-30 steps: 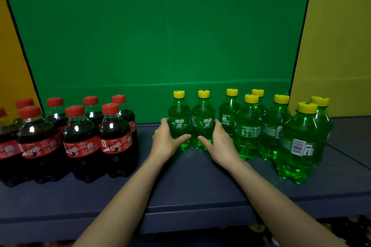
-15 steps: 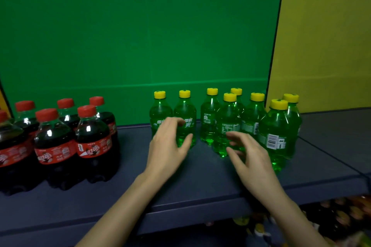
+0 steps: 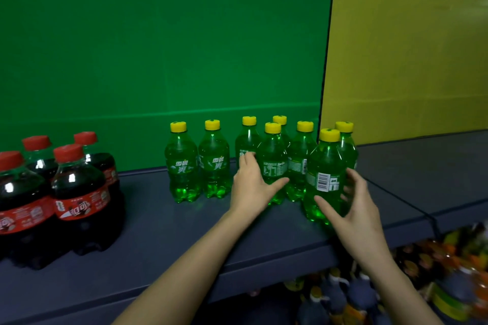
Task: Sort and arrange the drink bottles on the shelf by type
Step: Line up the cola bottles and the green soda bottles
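Several green soda bottles with yellow caps stand on the dark shelf: two side by side on the left, the others bunched to the right. My left hand wraps a front green bottle of the bunch, fingers on its left side and thumb across its base. My right hand cups the nearest green bottle, the one with a barcode, thumb in front and fingers on its right side. Several cola bottles with red caps stand grouped at the far left.
A green back panel rises behind the bottles and a yellow panel stands to its right. A shelf seam runs at the right. Below the shelf edge, mixed drink bottles fill a lower level.
Both hands have left the two left green bottles and moved right. The left now holds a front bottle of the bunch, the right the barcode bottle. The view has swung right.
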The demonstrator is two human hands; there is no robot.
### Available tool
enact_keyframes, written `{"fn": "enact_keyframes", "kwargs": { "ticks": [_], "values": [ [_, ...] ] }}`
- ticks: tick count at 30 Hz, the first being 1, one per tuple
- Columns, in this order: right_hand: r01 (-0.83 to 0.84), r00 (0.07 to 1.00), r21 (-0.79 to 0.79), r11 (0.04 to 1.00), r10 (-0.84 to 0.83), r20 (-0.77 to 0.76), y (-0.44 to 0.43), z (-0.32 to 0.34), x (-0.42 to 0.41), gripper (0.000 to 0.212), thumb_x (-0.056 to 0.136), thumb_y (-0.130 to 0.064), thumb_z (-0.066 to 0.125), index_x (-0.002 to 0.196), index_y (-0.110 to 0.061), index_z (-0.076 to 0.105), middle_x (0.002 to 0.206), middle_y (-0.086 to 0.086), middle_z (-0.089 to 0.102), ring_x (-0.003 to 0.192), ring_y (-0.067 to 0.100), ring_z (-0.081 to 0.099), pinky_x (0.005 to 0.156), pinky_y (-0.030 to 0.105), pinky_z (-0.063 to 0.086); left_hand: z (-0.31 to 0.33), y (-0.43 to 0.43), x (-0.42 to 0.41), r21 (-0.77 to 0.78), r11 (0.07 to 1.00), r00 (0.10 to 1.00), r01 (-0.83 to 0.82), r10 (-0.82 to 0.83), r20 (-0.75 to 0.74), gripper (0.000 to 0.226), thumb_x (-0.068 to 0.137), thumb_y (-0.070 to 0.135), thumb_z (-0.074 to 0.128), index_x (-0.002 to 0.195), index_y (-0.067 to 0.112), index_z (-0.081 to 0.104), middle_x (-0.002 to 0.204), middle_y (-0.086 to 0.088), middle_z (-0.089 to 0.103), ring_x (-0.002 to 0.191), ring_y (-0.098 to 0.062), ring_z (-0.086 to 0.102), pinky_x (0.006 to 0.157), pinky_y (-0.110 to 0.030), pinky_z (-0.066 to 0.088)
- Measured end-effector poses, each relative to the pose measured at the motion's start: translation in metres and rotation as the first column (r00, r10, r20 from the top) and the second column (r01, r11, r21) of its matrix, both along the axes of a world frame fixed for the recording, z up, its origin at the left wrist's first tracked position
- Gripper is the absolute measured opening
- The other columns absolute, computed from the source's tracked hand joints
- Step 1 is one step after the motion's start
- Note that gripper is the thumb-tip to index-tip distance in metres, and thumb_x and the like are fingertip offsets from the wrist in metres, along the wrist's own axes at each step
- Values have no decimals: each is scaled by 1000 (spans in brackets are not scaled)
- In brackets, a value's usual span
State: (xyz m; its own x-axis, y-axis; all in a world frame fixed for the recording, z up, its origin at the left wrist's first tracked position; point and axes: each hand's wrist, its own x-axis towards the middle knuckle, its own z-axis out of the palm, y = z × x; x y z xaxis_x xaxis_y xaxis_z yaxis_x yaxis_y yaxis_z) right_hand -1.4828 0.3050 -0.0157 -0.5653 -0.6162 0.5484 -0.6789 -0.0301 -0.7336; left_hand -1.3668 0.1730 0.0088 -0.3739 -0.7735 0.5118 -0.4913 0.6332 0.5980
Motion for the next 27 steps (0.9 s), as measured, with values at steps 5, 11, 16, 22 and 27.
{"fn": "enact_keyframes", "kwargs": {
  "ticks": [5, 11, 16, 22, 27],
  "values": [
    [-75, 996, 109, 991, 69, 60, 0, -2, 0, 83, 79, -30, 69, 145, -15, 20, 129, 6, 51, 113, 26, 54, 94, 31, 39, 1, -8, 21, 123, 987, 993, 106, -97, -72, 80, 66, 36, 81, 126, 8, 34, 127, -7, 52, 117, -24, 51, 100, -34, 41],
    [-123, 992, 197, 973, 128, -12, -7, -5, 16, 88, 78, -42, 64, 146, -16, 15, 96, 2, 44, 77, 15, 49, 78, 30, 39, 1, -16, 88, 302, 896, 941, 324, -274, -198, 65, 68, 14, 79, 115, 12, 34, 112, 0, 51, 96, -3, 53, 81, -12, 46],
    [-180, 979, 184, 966, 193, -57, -30, -5, 43, 88, 78, -44, 65, 145, -13, 17, 135, 10, 44, 121, 24, 44, 97, 30, 34, 2, -26, 128, 336, 864, 917, 376, -294, -269, 57, 70, -4, 75, 108, 22, 41, 113, 7, 57, 102, 1, 56, 81, -10, 47],
    [-181, 964, 164, 970, 208, -167, -61, -2, 79, 87, 76, -48, 66, 141, -6, 24, 141, 8, 39, 130, 24, 36, 105, 35, 31, -6, -14, 136, 204, 967, 973, 153, -112, -200, 83, 47, 45, 87, 116, 23, 46, 112, 9, 63, 101, -1, 60, 86, -15, 47],
    [-401, 914, 215, 890, 406, 25, -79, 1, 84, 86, 80, -37, 67, 144, -13, 14, 148, 3, 31, 128, 20, 37, 100, 29, 33, -11, -13, 142, 122, 992, 981, 16, 8, -192, 69, 55, 30, 88, 109, 13, 48, 100, -2, 62, 84, -13, 57, 75, -17, 47]
  ]
}}
